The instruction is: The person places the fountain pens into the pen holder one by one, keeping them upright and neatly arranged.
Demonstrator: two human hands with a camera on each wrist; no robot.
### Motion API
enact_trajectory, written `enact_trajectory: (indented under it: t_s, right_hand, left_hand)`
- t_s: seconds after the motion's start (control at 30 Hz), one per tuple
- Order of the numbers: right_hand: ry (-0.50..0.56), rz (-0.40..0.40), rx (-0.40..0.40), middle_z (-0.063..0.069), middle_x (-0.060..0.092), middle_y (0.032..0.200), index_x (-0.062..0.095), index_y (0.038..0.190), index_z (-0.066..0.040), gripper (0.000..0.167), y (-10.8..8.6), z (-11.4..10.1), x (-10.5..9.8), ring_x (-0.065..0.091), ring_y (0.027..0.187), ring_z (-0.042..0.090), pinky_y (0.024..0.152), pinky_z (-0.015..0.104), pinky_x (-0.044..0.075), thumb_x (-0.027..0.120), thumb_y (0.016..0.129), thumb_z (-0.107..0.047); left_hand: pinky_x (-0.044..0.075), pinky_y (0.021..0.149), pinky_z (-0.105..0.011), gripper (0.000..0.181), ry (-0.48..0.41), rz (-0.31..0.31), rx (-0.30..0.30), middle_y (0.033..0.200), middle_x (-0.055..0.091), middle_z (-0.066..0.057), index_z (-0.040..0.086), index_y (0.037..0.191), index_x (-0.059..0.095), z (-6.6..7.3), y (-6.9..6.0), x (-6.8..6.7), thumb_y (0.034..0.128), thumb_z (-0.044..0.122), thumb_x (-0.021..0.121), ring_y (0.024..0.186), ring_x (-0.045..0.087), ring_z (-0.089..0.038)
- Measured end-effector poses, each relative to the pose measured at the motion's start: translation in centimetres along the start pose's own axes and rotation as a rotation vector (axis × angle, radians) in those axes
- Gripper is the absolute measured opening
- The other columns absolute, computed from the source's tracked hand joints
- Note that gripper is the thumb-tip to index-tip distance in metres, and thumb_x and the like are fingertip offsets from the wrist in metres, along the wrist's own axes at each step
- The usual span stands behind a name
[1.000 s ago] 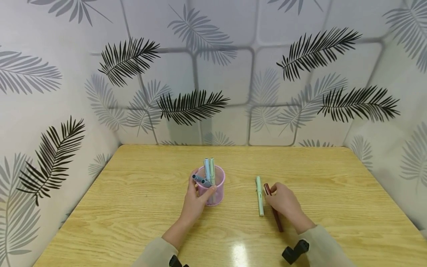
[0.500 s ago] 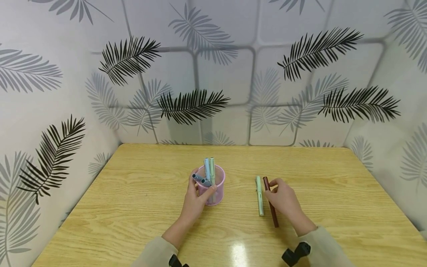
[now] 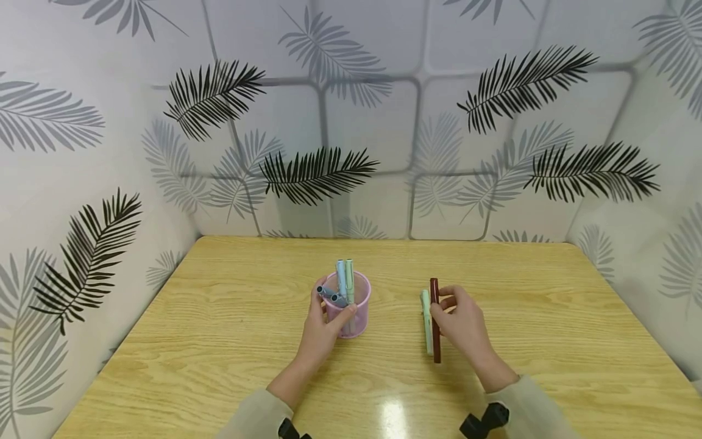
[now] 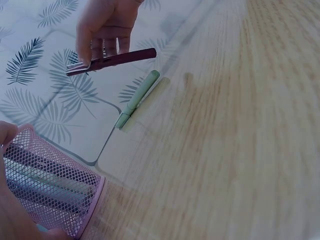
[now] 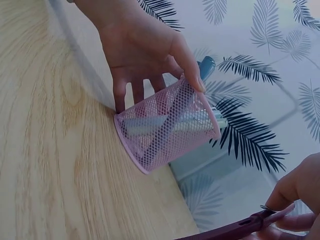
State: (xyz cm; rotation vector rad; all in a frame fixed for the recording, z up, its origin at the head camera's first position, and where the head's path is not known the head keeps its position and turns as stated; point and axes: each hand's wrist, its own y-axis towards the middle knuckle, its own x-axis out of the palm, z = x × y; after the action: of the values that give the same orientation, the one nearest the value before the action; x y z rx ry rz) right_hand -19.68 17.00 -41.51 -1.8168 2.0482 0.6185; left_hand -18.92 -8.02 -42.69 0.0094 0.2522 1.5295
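Note:
A pink mesh pen cup [image 3: 359, 314] stands on the table with several pens in it: a light blue pen [image 3: 341, 277], a pale green one [image 3: 350, 280] and dark blue-grey ones leaning to the left. My left hand [image 3: 320, 332] grips the cup, thumb at the near rim and fingers round its far left side. Between thumb and fingers, my right hand [image 3: 463, 320] pinches a dark red pen [image 3: 436, 329]. The left wrist view shows this red pen [image 4: 115, 61] held above the table. A light green pen [image 3: 426, 317] lies on the wood, partly behind the red one.
The wooden table [image 3: 247, 274] reaches back to a wall covering [image 3: 373, 128] with a leaf pattern, which also rises on both sides. A bright reflection lies on the near tabletop. Black wrist cameras [image 3: 485, 421] sit at the sleeves.
My right hand has raised the dark red pen off the table and shifted it left, turning it more upright in view until it overlaps the green pen. The left hand and cup hold still.

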Motion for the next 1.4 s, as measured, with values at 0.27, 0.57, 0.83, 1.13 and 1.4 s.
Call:
enact_trajectory:
  t_s: [0.27, 0.57, 0.83, 1.13, 1.4]
  right_hand:
    - [0.165, 0.072, -0.067, 0.016, 0.055, 0.095, 0.050, 0.114, -0.001, 0.029, -0.1, -1.1, 0.8, 0.056, 0.073, 0.020, 0.058, 0.034, 0.054, 0.058, 0.088, -0.009]
    - [0.380, 0.086, -0.196, 0.017, 0.053, 0.100, 0.048, 0.113, 0.002, 0.027, -0.3, -3.1, 1.4, 0.057, 0.074, 0.017, 0.061, 0.037, 0.055, 0.059, 0.087, 0.002]
    - [0.518, 0.105, -0.326, 0.018, 0.051, 0.097, 0.045, 0.109, 0.006, 0.025, -0.8, -5.3, 2.2, 0.059, 0.075, 0.024, 0.060, 0.034, 0.055, 0.057, 0.086, 0.008]
    - [0.614, 0.109, -0.480, 0.016, 0.051, 0.096, 0.045, 0.106, 0.005, 0.024, -0.1, -5.9, 3.6, 0.061, 0.079, 0.023, 0.062, 0.036, 0.055, 0.059, 0.086, 0.007]
    - [0.530, 0.080, -0.542, 0.020, 0.051, 0.099, 0.044, 0.108, 0.009, 0.028, 0.2, -6.2, 4.9, 0.060, 0.085, 0.036, 0.062, 0.032, 0.055, 0.058, 0.083, 0.014]
  left_hand:
    - [0.038, 0.095, -0.051, 0.073, -0.007, 0.002, -0.002, 0.141, 0.033, -0.020, 0.019, 0.146, 0.017, -0.2, 0.0, 0.0, 0.0891, 0.024, 0.063, 0.121, 0.041, -0.037]
    - [0.040, 0.092, -0.050, 0.073, 0.002, -0.001, 0.010, 0.139, 0.034, -0.021, 0.016, 0.146, 0.017, -0.2, 0.0, 0.0, 0.0892, 0.024, 0.063, 0.118, 0.043, -0.037]
    - [0.039, 0.094, -0.050, 0.073, -0.006, 0.001, 0.000, 0.141, 0.033, -0.019, 0.018, 0.146, 0.017, -0.3, 0.0, 0.0, 0.0893, 0.024, 0.063, 0.119, 0.042, -0.036]
    - [0.039, 0.094, -0.051, 0.073, -0.009, 0.000, 0.011, 0.139, 0.034, -0.020, 0.015, 0.146, 0.018, -0.3, 0.0, 0.0, 0.0890, 0.024, 0.063, 0.119, 0.043, -0.037]
    - [0.039, 0.093, -0.051, 0.073, 0.002, 0.000, -0.001, 0.140, 0.033, -0.020, 0.019, 0.146, 0.017, -0.2, 0.0, 0.0, 0.0894, 0.025, 0.063, 0.119, 0.043, -0.036]
